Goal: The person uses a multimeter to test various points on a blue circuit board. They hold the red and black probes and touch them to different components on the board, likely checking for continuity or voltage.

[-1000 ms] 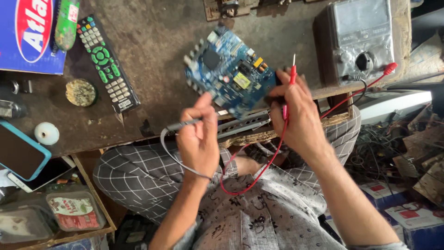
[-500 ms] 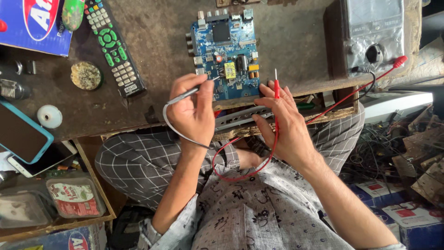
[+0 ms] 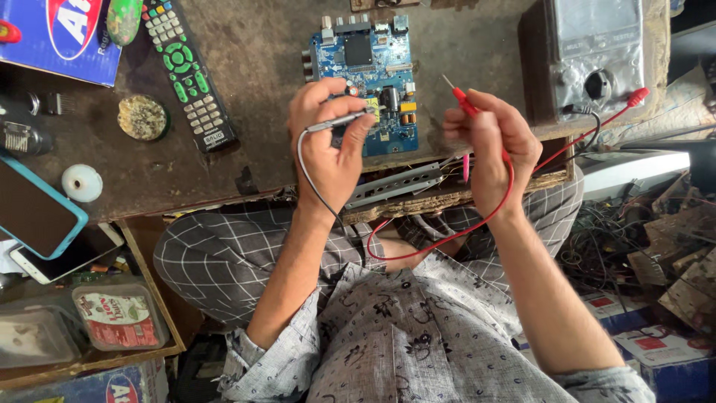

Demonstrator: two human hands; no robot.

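left hand (image 3: 328,145): grips black probe (image 3: 339,122), tip now down on blue circuit board (image 3: 369,71), moved in from the board's near edge
right hand (image 3: 492,142): clenched on red probe (image 3: 464,101), lifted off, beside board
meaning: only one lead contacting
meter (image 3: 593,56): beyond right hand, on surface (image 3: 246,97)

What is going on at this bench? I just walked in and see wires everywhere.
A seated person is working over a blue circuit board lying on a worn tabletop. The left hand holds a grey probe with its tip down at the board. The right hand holds a red probe lifted clear of the board, its red lead looping across the lap towards a grey meter. A remote control lies to the left.
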